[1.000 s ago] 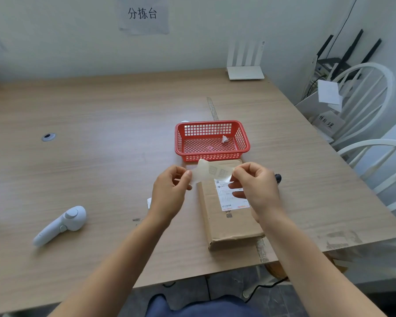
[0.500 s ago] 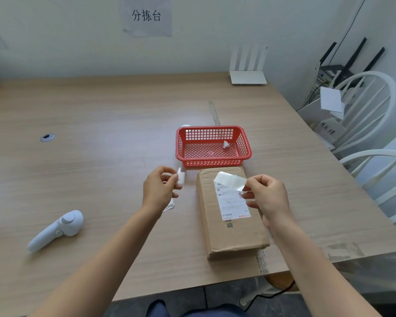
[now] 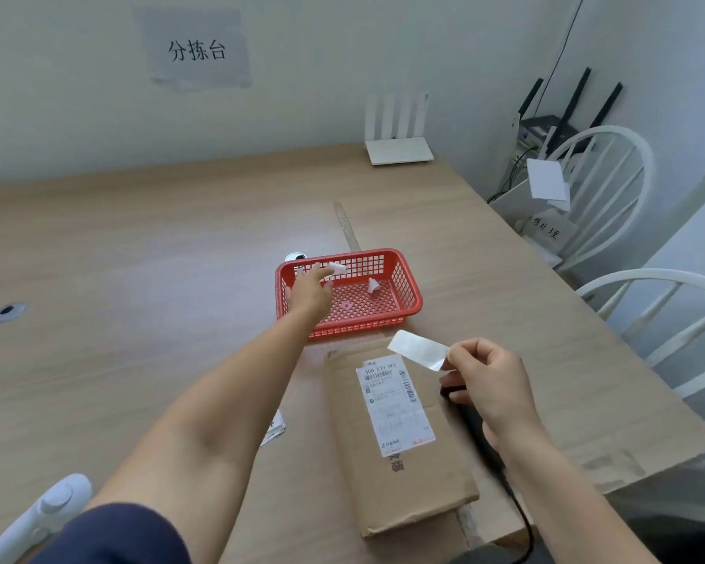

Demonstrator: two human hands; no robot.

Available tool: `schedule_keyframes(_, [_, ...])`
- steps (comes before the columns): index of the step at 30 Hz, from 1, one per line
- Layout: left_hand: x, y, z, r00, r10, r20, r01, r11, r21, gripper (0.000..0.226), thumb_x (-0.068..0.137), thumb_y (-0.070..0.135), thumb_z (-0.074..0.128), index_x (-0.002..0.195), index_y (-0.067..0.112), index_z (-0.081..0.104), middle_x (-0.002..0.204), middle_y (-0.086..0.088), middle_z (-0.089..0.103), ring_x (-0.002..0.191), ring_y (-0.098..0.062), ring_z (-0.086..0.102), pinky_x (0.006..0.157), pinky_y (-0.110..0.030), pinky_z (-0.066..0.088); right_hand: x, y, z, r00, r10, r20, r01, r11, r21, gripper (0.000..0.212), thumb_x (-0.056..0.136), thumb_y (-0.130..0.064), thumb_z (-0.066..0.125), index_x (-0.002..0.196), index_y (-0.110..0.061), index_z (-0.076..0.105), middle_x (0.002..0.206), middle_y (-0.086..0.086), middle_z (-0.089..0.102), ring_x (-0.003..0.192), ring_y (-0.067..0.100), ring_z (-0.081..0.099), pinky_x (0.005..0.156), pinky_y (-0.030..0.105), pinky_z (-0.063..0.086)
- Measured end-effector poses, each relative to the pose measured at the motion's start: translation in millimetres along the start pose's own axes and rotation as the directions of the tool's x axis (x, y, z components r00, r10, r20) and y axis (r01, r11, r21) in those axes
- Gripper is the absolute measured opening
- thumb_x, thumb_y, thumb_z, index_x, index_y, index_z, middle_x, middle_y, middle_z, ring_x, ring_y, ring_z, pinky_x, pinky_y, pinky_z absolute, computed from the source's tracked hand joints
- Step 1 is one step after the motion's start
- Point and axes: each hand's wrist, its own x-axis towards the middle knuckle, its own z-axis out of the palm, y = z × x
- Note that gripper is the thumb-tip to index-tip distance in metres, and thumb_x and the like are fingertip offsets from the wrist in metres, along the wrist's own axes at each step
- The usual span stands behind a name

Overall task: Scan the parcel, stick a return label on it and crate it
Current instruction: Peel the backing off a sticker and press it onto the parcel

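Note:
A flat brown cardboard parcel (image 3: 399, 474) lies on the table near its front edge, with a white shipping label (image 3: 393, 405) on top. My right hand (image 3: 487, 386) pinches a white return label (image 3: 418, 348) by one end, just above the parcel's far right corner. My left hand (image 3: 310, 291) reaches over the left part of the red mesh basket (image 3: 410, 297) and holds a small scrap of white backing paper (image 3: 338, 267) at its fingertips. Another white scrap (image 3: 373, 284) lies inside the basket.
A black scanner (image 3: 471, 417) with a cable lies right of the parcel, partly under my right hand. A white handheld controller (image 3: 41, 510) rests at the front left. A white router (image 3: 399, 150) stands at the table's back; white chairs (image 3: 635, 287) stand on the right.
My hands peeled the label and its backing apart. My left hand moved forward with the backing scrap to above the basket. My right hand kept the label over the parcel.

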Motion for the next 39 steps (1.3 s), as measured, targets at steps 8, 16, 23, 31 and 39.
schedule_keyframes(8, [-26, -8, -7, 0.999, 0.054, -0.002, -0.054, 0.998, -0.02, 0.03, 0.092, 0.018, 0.048, 0.116, 0.006, 0.062, 0.122, -0.013, 0.064, 0.106, -0.023, 0.059, 0.092, -0.035, 0.047, 13, -3, 6, 1.0, -0.026, 0.002, 0.026, 0.999, -0.026, 0.018, 0.078, -0.007, 0.054, 0.061, -0.012, 0.057, 0.059, 0.0, 0.06, 0.043, 0.003, 0.055, 0.04, 0.018, 0.04])
schedule_keyframes(16, [-175, 39, -8, 0.94, 0.328, -0.095, -0.341, 0.883, -0.321, 0.014, 0.082, 0.02, 0.065, 0.088, 0.012, 0.075, 0.077, 0.015, 0.063, 0.078, -0.009, 0.062, 0.071, -0.029, 0.053, 1, -5, 17, 0.979, -0.202, -0.027, 0.194, 0.964, -0.183, 0.018, 0.075, -0.011, 0.059, 0.059, -0.02, 0.056, 0.063, 0.001, 0.064, 0.071, 0.027, 0.067, 0.069, 0.047, 0.057])
schedule_keyframes(23, [-206, 23, -1, 0.968, 0.224, -0.114, -0.251, 0.85, -0.463, 0.018, 0.082, 0.026, 0.064, 0.096, 0.02, 0.072, 0.096, 0.005, 0.072, 0.097, -0.012, 0.066, 0.082, -0.032, 0.057, -18, 3, 24, 0.961, -0.242, 0.13, 0.262, 0.951, -0.164, 0.02, 0.077, -0.011, 0.059, 0.06, -0.022, 0.057, 0.064, 0.0, 0.063, 0.072, 0.023, 0.065, 0.074, 0.048, 0.056])
schedule_keyframes(31, [-214, 8, -3, 0.997, -0.05, -0.059, -0.004, 0.724, -0.69, 0.014, 0.081, 0.009, 0.065, 0.073, 0.02, 0.067, 0.074, 0.0, 0.068, 0.067, 0.0, 0.062, 0.064, -0.014, 0.05, -22, 20, 22, 0.944, -0.283, 0.167, 0.308, 0.94, -0.148, 0.008, 0.079, -0.017, 0.066, 0.075, -0.023, 0.063, 0.077, -0.005, 0.067, 0.078, 0.014, 0.063, 0.073, 0.036, 0.055])
schedule_keyframes(39, [-205, -1, -3, 0.949, -0.184, 0.256, 0.313, 0.457, -0.832, 0.012, 0.086, 0.01, 0.058, 0.076, 0.016, 0.061, 0.068, 0.006, 0.072, 0.063, -0.001, 0.069, 0.068, -0.024, 0.049, 5, 40, 14, 0.963, 0.013, 0.27, -0.034, 0.997, 0.074, 0.01, 0.081, -0.015, 0.065, 0.091, -0.016, 0.062, 0.1, 0.01, 0.068, 0.096, 0.024, 0.063, 0.073, 0.031, 0.052])
